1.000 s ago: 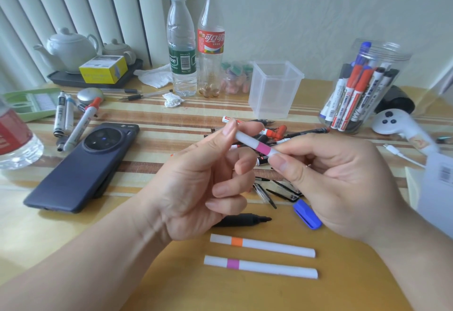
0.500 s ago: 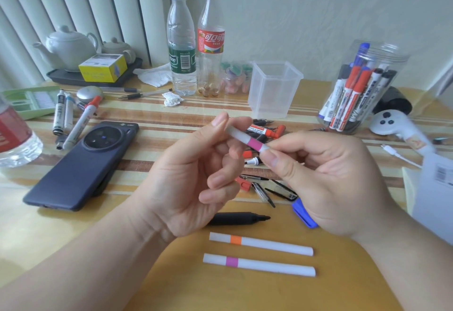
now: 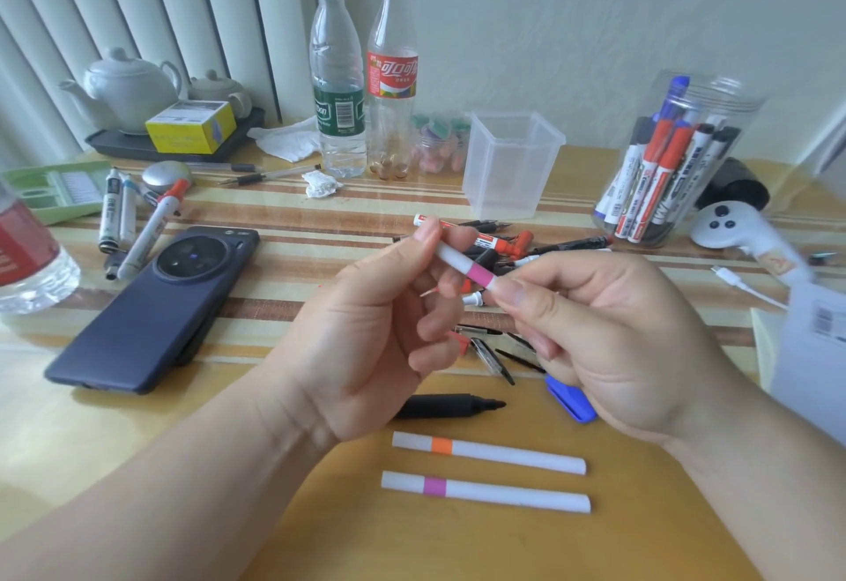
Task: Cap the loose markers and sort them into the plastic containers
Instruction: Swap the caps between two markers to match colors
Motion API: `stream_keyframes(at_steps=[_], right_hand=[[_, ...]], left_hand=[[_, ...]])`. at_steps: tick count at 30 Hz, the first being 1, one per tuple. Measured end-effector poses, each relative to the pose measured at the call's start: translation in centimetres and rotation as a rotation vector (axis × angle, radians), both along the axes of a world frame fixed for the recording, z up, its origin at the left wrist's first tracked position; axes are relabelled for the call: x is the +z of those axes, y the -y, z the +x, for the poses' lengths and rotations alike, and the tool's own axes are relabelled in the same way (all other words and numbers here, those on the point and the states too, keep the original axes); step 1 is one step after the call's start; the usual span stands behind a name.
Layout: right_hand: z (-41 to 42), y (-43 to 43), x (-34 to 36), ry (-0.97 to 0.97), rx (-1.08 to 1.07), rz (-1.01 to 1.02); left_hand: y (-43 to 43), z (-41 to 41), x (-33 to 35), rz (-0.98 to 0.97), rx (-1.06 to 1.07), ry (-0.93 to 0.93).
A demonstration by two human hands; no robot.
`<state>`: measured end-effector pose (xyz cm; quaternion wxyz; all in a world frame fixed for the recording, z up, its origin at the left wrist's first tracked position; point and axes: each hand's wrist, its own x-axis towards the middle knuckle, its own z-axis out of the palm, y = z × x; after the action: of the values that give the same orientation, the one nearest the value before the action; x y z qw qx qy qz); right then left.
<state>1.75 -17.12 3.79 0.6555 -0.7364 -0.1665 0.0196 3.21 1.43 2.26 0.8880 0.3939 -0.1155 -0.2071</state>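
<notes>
Both hands hold one white marker with a pink band (image 3: 467,266) above the table's middle. My left hand (image 3: 366,342) pinches its capped upper end; my right hand (image 3: 604,337) pinches the barrel just past the band. Two capped white markers lie near the front edge, one with an orange band (image 3: 487,451) and one with a pink band (image 3: 485,490). An uncapped black marker (image 3: 451,405) and a blue cap (image 3: 572,403) lie below the hands. Loose markers and caps (image 3: 508,244) are piled behind them. An empty square plastic container (image 3: 510,163) and a round jar of markers (image 3: 673,159) stand at the back.
A dark phone (image 3: 155,305) lies at the left with several markers (image 3: 132,223) beyond it. Two bottles (image 3: 361,76), a teapot tray (image 3: 137,140), a green tray (image 3: 55,189) and a white controller (image 3: 741,232) ring the work area. A white box (image 3: 815,351) sits at the right edge.
The held marker and both hands have shifted slightly left and up. Nothing on the table has moved.
</notes>
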Motion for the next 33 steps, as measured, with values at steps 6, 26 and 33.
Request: stream_keyframes(at_steps=[6,26,33], right_hand=[[0.1,-0.3,-0.3,0.014,-0.044,-0.06],[-2.0,0.5,0.9,0.122,0.171,-0.799],[-3.0,-1.2,1.4,0.147,0.213,-1.117]], left_hand=[[-0.3,0.4,-0.5,0.179,0.272,0.163],[-1.6,0.4,-0.8,0.919,0.632,0.599],[-1.2,0.3,-1.3,1.139,0.475,0.853]])
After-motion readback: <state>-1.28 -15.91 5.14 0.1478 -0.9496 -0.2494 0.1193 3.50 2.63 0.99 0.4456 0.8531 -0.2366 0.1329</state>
